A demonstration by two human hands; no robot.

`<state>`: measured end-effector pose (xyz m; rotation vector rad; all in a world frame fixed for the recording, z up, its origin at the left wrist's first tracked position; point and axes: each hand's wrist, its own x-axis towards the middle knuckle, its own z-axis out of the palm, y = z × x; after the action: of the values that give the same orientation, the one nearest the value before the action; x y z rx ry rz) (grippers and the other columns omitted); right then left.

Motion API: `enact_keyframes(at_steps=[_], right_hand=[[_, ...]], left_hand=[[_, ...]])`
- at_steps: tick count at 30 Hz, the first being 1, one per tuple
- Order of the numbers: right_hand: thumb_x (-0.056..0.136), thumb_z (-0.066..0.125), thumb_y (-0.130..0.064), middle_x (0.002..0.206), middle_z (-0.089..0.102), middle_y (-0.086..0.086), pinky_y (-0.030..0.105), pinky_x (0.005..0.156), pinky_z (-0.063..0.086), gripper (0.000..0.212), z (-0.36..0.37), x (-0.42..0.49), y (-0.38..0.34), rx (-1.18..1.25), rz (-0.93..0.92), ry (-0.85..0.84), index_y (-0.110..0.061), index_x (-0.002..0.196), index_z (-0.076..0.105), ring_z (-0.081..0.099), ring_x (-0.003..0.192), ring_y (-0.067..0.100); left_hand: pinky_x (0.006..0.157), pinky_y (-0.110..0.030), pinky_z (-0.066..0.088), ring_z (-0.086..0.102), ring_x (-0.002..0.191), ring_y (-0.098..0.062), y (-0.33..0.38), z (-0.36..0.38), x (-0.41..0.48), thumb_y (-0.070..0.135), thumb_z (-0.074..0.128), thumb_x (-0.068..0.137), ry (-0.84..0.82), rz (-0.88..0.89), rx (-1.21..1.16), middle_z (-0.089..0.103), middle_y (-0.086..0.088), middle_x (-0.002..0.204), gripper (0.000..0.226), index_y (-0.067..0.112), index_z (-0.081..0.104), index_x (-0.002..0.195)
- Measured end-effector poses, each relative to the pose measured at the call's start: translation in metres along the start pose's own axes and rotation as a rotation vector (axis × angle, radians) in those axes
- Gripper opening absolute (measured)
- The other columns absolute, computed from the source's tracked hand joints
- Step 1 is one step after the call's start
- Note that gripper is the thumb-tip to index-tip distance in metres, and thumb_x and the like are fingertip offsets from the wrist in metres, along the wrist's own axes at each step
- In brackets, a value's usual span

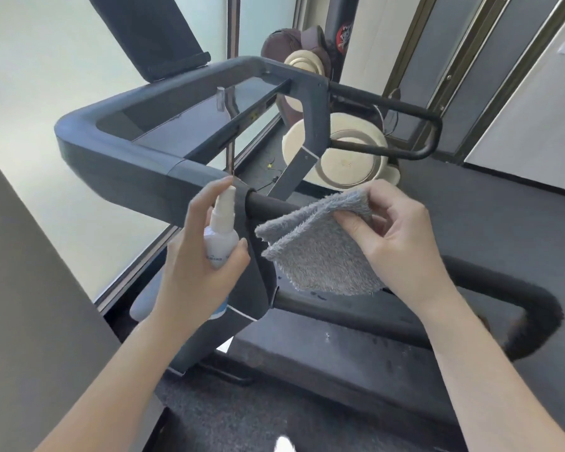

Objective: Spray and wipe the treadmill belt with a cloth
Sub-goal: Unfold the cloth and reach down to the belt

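Gym room, frosted window wall on the left, grey panels and doors far right, cream round pieces of another machine behind. Treadmill console frame (163, 125) fills the middle, black handrail (470, 275) loops to the right.

Belt (356, 347) lies below and beyond both hands, dark, with its long axis running from near left toward far right in the frame, as far as the wide lens lets one judge. Both hands are held up at handrail height, well above the belt, neither touching it.

Left hand (190, 275) is wrapped around a white spray bottle (221, 236), upright, forefinger on top of the nozzle; which way the nozzle faces cannot be told. Right hand (395, 236) pinches the top edge of a grey fluffy cloth (320, 252), folded, hanging free just beside the bottle, in front of the rail.

Right hand with the cloth sits over the belt's middle, so it looks nearer to the belt; left hand is over the left upright. Next move likely needs both hands lowered toward the belt.

Belt looks matte dark grey, with small darker flecks and a few pale specks, possibly droplets or dust, cannot tell.
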<state>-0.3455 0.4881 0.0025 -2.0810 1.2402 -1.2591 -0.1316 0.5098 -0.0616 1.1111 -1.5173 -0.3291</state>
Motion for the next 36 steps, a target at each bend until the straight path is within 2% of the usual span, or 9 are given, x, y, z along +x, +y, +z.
enact_keyframes(at_steps=[4,9,15,17,20,25,29,32,36], right_hand=[[0.083,0.064,-0.022,0.084,0.063,-0.004,0.048,0.074,0.049,0.006,0.019,-0.033,0.025,0.0,0.018,-0.012,-0.017,0.086,0.065,0.06,0.083,0.021],[0.083,0.065,-0.023,0.084,0.062,-0.002,0.046,0.072,0.048,0.009,0.037,-0.056,0.063,-0.062,-0.019,-0.024,-0.014,0.086,0.065,0.06,0.083,0.019],[0.084,0.066,-0.019,0.085,0.061,-0.01,0.044,0.073,0.049,0.003,0.067,-0.086,0.113,-0.048,-0.096,-0.033,-0.02,0.087,0.066,0.06,0.086,0.016],[0.083,0.065,-0.019,0.084,0.061,-0.008,0.043,0.073,0.049,0.003,0.082,-0.099,0.132,-0.028,-0.126,-0.049,-0.019,0.086,0.066,0.06,0.086,0.018],[0.082,0.065,-0.02,0.085,0.062,-0.006,0.037,0.07,0.05,0.004,0.108,-0.124,0.169,-0.005,-0.15,-0.082,-0.017,0.085,0.065,0.061,0.084,0.019],[0.083,0.061,-0.035,0.084,0.062,-0.006,0.035,0.067,0.048,0.012,0.148,-0.162,0.247,-0.004,-0.19,-0.131,-0.023,0.084,0.063,0.061,0.081,0.019],[0.079,0.06,-0.04,0.082,0.063,-0.004,0.035,0.067,0.047,0.017,0.181,-0.185,0.318,0.018,-0.198,-0.122,-0.023,0.083,0.064,0.061,0.078,0.019],[0.08,0.06,-0.04,0.083,0.065,-0.004,0.035,0.069,0.048,0.018,0.205,-0.201,0.37,-0.002,-0.183,-0.085,-0.023,0.083,0.066,0.062,0.08,0.018],[0.082,0.07,-0.031,0.083,0.067,-0.005,0.031,0.074,0.049,0.006,0.226,-0.208,0.425,-0.031,-0.121,0.015,-0.025,0.082,0.067,0.063,0.083,0.016]], left_hand=[[0.052,-0.049,0.051,0.056,0.053,-0.03,-0.022,0.009,-0.029,0.012,0.058,0.077,-0.036,-0.022,-0.016,0.057,0.009,0.081,0.073,0.06,0.032,0.126],[0.054,-0.052,0.052,0.056,0.059,-0.03,-0.058,0.03,-0.064,0.012,0.057,0.077,-0.039,-0.055,-0.042,0.057,0.01,0.089,0.072,0.058,0.034,0.127],[0.057,-0.05,0.054,0.058,0.061,-0.025,-0.114,0.058,-0.11,0.014,0.058,0.075,-0.008,-0.057,-0.014,0.058,0.015,0.09,0.074,0.064,0.032,0.123],[0.059,-0.042,0.056,0.058,0.062,-0.022,-0.14,0.069,-0.126,0.012,0.059,0.074,0.008,-0.039,-0.01,0.058,0.015,0.091,0.074,0.061,0.033,0.123],[0.057,-0.011,0.046,0.055,0.065,-0.013,-0.179,0.088,-0.157,0.014,0.063,0.074,0.038,0.024,0.03,0.059,0.013,0.085,0.071,0.054,0.035,0.126],[0.057,-0.006,0.042,0.056,0.064,0.001,-0.255,0.127,-0.221,0.026,0.052,0.07,0.032,0.012,0.009,0.06,0.023,0.089,0.07,0.06,0.032,0.128],[0.064,-0.001,0.039,0.052,0.065,0.015,-0.325,0.164,-0.268,0.015,0.061,0.071,-0.011,0.025,0.008,0.057,0.033,0.09,0.074,0.054,0.039,0.13],[0.062,-0.004,0.042,0.051,0.059,0.009,-0.376,0.193,-0.297,0.021,0.06,0.072,-0.001,0.012,0.022,0.059,0.029,0.084,0.068,0.055,0.04,0.129],[0.057,-0.009,0.041,0.047,0.053,-0.001,-0.43,0.224,-0.305,0.015,0.062,0.073,-0.027,-0.01,0.044,0.059,0.022,0.074,0.071,0.061,0.039,0.123]])
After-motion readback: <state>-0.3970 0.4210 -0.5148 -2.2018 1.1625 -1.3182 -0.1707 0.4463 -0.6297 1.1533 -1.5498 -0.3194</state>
